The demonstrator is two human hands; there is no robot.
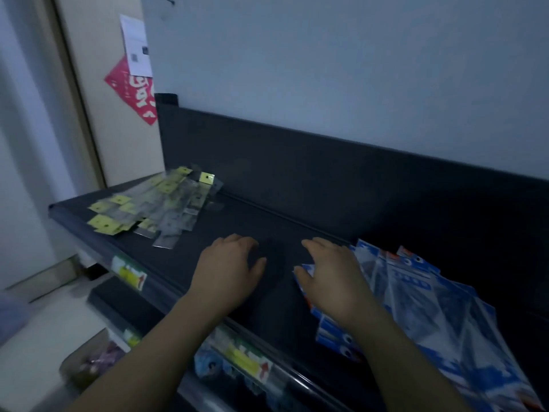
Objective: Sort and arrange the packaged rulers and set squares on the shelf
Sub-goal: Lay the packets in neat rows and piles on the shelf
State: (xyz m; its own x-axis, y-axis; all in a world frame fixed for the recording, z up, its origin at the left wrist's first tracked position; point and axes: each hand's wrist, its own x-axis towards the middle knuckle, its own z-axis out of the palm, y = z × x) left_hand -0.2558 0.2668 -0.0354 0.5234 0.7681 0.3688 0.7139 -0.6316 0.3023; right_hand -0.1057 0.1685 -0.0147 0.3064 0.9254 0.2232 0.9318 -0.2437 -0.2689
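Head view: a dark shelf (237,221) runs from the near left to the far right, with a raised dark back panel (297,162) along its far edge.
Beyond the left edge: a pale door carries a red paper (133,87).
Left end of shelf: the packaged rulers (160,206), clear sleeves with yellow header cards, lie in a loose overlapping heap by the far left corner. Some come close to the left edge, and the nearest ones point toward the front edge.
Front edge: a label rail (130,273) with yellow and white tags runs along it, and a lower shelf (118,301) shows beneath.
Open room: bare shelf stretches from the ruler heap to the blue packs, and from the front edge back to the panel.
Left hand (228,269): palm down over this bare middle stretch, fingers relaxed and slightly bent, holding nothing. Whether it touches the shelf cannot be told.
Hands: apart, with a strip of bare shelf between them.
Right hand (329,278): palm down, fingers fairly straight, lying over the left edge of the blue pile with the thumb by a pack's corner. Nothing is gripped.
Right end of shelf: the packaged set squares (430,301), blue-and-white packs, lie fanned and overlapping from near the back panel down to the front edge.
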